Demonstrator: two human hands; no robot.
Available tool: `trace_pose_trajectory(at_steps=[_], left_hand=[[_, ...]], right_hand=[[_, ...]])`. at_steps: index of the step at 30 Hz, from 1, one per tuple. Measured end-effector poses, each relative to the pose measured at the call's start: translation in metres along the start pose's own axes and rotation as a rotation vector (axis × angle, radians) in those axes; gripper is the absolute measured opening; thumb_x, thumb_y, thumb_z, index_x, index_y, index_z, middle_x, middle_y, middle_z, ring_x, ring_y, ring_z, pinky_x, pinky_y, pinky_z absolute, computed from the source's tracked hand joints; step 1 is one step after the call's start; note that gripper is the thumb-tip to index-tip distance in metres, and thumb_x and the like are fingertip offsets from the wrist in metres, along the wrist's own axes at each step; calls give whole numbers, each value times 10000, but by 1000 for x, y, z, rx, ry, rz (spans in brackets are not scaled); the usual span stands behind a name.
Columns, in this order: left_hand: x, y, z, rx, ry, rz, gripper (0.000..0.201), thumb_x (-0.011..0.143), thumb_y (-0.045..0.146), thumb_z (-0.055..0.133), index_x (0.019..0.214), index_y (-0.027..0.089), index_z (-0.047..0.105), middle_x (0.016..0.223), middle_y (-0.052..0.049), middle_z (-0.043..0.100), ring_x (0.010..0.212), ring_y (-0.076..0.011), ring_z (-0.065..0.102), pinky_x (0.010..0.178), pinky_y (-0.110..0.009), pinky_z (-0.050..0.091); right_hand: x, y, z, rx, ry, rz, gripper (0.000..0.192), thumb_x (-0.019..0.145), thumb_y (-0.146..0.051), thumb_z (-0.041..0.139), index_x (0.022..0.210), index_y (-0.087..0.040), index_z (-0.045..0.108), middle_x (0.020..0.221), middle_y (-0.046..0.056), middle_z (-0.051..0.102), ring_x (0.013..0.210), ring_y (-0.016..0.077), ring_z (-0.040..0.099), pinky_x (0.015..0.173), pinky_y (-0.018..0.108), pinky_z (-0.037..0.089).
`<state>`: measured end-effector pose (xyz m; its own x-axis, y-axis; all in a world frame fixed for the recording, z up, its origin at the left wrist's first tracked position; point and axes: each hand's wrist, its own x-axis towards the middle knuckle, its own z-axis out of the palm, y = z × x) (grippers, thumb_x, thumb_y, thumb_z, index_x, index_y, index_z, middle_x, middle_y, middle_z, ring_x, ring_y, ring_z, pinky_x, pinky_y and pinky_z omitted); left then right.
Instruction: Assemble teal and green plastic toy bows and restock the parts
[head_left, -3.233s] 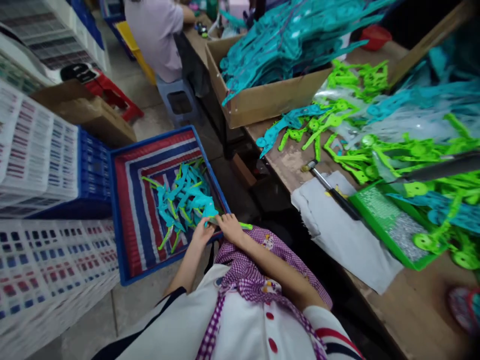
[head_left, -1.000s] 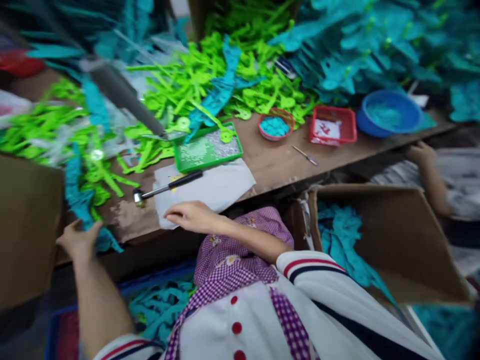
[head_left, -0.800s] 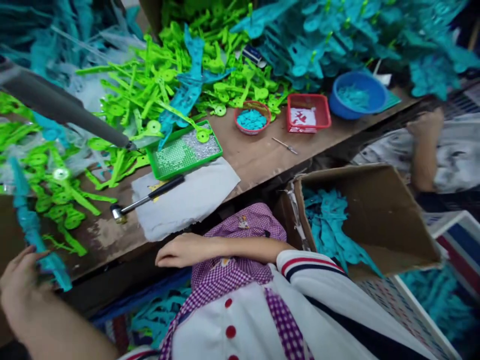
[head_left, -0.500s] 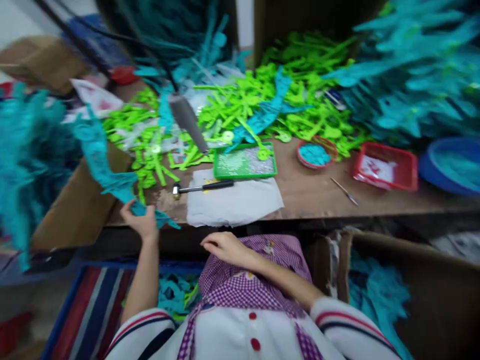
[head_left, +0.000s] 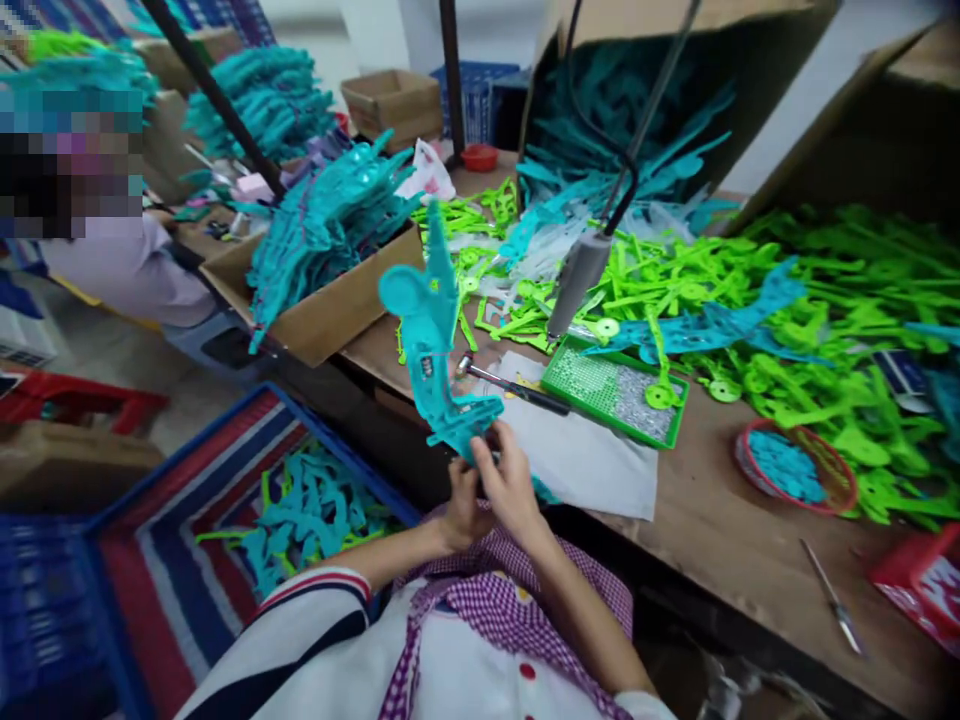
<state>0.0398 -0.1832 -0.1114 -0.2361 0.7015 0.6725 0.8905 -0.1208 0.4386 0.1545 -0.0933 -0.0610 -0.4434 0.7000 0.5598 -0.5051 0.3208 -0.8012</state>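
Note:
A long turquoise plastic part (head_left: 427, 345), with a round disc and a pointed tip at its upper end, stands tilted above the table's front edge. My left hand (head_left: 466, 508) is closed on its lower end from below. Beside it, my right hand (head_left: 514, 485) also grips this end, thumb and fingers pressed to the plastic. The fingers partly hide where the part is held. Just behind the part, a small hammer (head_left: 517, 388) lies across a white cloth (head_left: 592, 470), near a green tray (head_left: 607, 388) of small metal pieces.
Lime-green plastic parts (head_left: 675, 290) are heaped along the table's back. A carton (head_left: 337, 315) of turquoise parts stands left. A striped-lined blue crate (head_left: 157, 560) sits below. Right are a red basket (head_left: 796, 465) and a pointed tool (head_left: 832, 600). A person (head_left: 127, 260) sits far left.
My view has swung left. The turquoise part has come from the left over to my lap, now raised upright, and my right hand has joined my left on it.

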Motion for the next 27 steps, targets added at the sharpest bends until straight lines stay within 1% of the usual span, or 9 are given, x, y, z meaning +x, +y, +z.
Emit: trace_pose_trajectory(at_steps=[4,6,9,11,16,19,22,24,27], left_hand=[[2,36,-12,63,-402,431,384,841,338,724,1203,215,702,1200,-140,622,1082,-274,614,939,-429,556],[14,54,-30,83,-368,533,260,864,239,698,1120,257,739,1176,-107,661,1033,-234,649,911,-389,562],[53,70,-48,-2,9,260,297,856,248,714,1151,283,715,1156,-76,669,1054,-228,653,948,-390,540],[89,73,-41,-236,131,-21,402,862,378,708,1241,258,649,1251,-86,629,1093,-231,646,946,-365,536],[153,84,20,-774,-281,-443,514,741,531,765,1098,190,624,1092,-79,701,1038,-251,670,895,-351,553],[153,91,47,-838,-244,-485,458,713,464,809,1032,186,635,975,-52,715,1060,-248,665,925,-344,538],[136,88,47,-833,-160,-522,411,709,412,826,1012,185,666,905,-19,702,942,-195,674,845,-280,542],[123,84,38,-857,-200,-628,433,717,442,817,1030,180,672,818,-10,681,766,-171,662,692,-267,545],[110,82,22,-863,-311,-692,522,720,493,816,1101,178,651,772,-18,676,650,-177,642,571,-277,531]], right_hand=[[-15,14,-49,-207,85,36,439,986,-534,464,1207,-190,621,1034,81,719,915,224,665,833,350,511],[-24,19,-81,-312,110,31,443,989,-531,458,1192,-183,642,1014,82,729,879,225,676,785,339,515],[-38,22,-124,-575,160,12,493,988,-559,437,1174,-172,678,957,99,742,814,252,686,736,359,513],[-42,22,-142,-733,158,-10,531,997,-574,394,1185,-176,691,969,114,747,807,275,695,722,376,513],[-36,21,-156,-881,138,-4,543,1029,-523,307,1220,-185,688,992,128,751,826,289,714,687,371,523],[-44,20,-155,-934,184,42,551,1024,-526,312,1213,-175,692,985,148,747,823,299,712,718,397,540],[-65,17,-155,-797,75,94,533,1011,-553,369,1244,-184,676,1085,146,735,933,306,711,804,427,565],[-76,15,-159,-552,-21,129,482,1008,-550,410,1246,-225,672,1126,109,730,1004,274,703,858,410,576],[-70,17,-164,-212,161,150,445,1016,-535,411,1294,-267,633,1210,86,697,1105,226,670,932,389,572]])
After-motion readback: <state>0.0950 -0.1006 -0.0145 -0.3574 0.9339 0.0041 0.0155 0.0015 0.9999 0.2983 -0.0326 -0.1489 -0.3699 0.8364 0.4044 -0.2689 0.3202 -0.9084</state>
